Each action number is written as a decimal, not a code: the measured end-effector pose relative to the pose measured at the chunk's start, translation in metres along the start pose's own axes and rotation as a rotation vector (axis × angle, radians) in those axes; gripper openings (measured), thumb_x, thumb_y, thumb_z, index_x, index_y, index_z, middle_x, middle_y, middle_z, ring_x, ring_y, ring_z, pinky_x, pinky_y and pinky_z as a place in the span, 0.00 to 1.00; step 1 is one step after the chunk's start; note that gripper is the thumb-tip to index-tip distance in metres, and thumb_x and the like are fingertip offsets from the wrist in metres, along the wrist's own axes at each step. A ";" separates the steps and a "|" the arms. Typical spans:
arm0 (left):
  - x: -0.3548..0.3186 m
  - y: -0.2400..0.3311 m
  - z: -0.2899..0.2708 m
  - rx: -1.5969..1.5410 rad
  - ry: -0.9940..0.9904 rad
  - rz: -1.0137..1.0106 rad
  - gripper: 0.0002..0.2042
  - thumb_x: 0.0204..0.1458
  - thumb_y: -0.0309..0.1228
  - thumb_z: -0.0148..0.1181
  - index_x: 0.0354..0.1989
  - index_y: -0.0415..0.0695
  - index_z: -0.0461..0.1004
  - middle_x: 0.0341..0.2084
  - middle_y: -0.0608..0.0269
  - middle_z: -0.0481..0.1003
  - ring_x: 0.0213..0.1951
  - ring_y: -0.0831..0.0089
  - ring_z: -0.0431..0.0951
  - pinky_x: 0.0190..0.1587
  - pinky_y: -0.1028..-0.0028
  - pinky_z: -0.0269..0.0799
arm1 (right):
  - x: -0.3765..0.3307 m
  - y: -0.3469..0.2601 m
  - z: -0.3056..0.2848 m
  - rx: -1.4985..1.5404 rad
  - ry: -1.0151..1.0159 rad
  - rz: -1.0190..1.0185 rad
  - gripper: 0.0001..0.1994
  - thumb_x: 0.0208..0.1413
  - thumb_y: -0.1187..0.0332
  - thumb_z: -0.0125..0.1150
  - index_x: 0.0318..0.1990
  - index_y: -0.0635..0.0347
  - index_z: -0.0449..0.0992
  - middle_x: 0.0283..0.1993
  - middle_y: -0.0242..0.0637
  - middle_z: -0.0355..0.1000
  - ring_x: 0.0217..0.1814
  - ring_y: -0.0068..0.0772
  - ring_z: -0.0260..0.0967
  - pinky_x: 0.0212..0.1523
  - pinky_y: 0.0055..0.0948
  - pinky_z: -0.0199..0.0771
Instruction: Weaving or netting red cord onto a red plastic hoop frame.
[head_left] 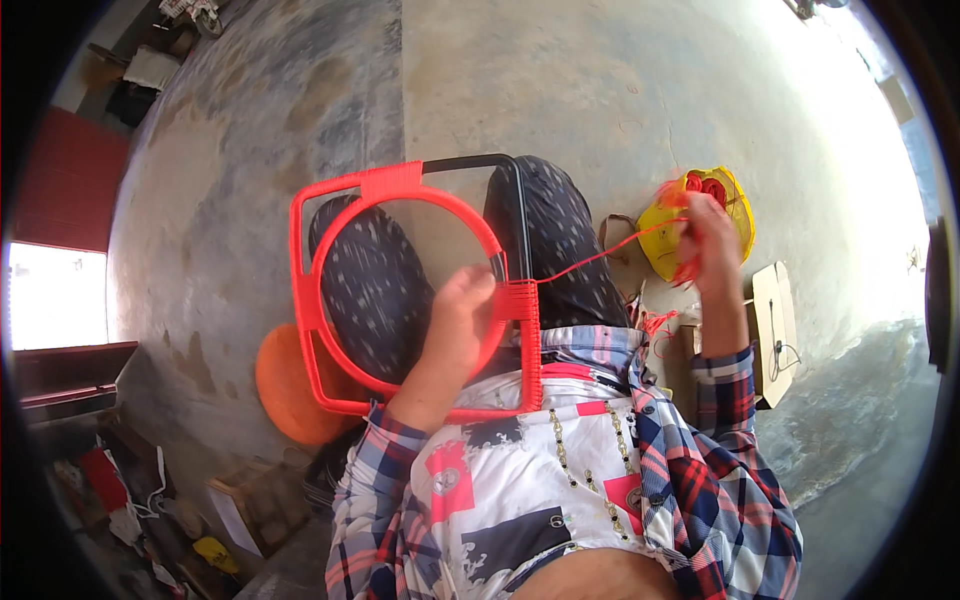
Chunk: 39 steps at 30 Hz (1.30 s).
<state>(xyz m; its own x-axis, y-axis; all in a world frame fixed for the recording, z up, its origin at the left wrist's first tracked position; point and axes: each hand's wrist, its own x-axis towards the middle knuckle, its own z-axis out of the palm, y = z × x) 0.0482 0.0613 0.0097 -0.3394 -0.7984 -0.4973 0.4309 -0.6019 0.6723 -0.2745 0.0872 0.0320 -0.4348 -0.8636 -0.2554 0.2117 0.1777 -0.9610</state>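
Observation:
A square frame [297,250] with a ring [330,215] inside it rests over my lap. Red cord wraps most of both, while bare black bar [520,215] shows along the top right and upper right side. My left hand [465,305] is closed around the ring's right side, beside a wrapped joint [517,300]. From that joint a red cord [610,247] runs taut, up and to the right, to my raised right hand [712,235]. The fingers of that hand are closed on the cord, and loose red strands hang about it, slightly blurred.
A yellow bag [660,240] holding red cord stands on the floor behind my right hand. An open cardboard box [772,330] lies to the right, near red scraps [655,325]. An orange round object [290,385] sits at my left. Boxes and clutter [250,510] fill the lower left.

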 end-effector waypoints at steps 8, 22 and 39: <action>0.008 0.000 -0.004 -0.147 -0.029 -0.080 0.09 0.55 0.24 0.48 0.44 0.39 0.69 0.39 0.60 0.75 0.40 0.72 0.75 0.49 0.70 0.70 | -0.052 0.014 0.052 -0.375 -0.779 -0.343 0.10 0.54 0.69 0.59 0.42 0.63 0.71 0.26 0.36 0.73 0.26 0.29 0.70 0.28 0.27 0.69; -0.005 0.004 0.010 -0.126 0.079 0.036 0.05 0.60 0.27 0.46 0.36 0.42 0.68 0.28 0.65 0.72 0.28 0.77 0.70 0.33 0.77 0.69 | -0.031 0.038 0.116 -0.411 -0.393 -0.429 0.17 0.45 0.74 0.64 0.46 0.60 0.72 0.33 0.37 0.74 0.36 0.39 0.71 0.39 0.33 0.72; -0.003 0.007 0.012 0.064 0.052 0.108 0.11 0.59 0.34 0.47 0.46 0.41 0.67 0.27 0.66 0.68 0.27 0.75 0.67 0.31 0.77 0.63 | -0.003 -0.010 0.003 -0.305 -0.643 -0.165 0.09 0.54 0.66 0.58 0.36 0.62 0.76 0.39 0.32 0.73 0.39 0.32 0.69 0.40 0.33 0.66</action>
<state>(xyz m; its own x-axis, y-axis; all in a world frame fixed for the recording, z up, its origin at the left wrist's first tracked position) 0.0426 0.0591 0.0224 -0.2494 -0.8592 -0.4468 0.4075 -0.5116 0.7564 -0.2725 0.0867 0.0432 0.1803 -0.9802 -0.0823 -0.1067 0.0637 -0.9923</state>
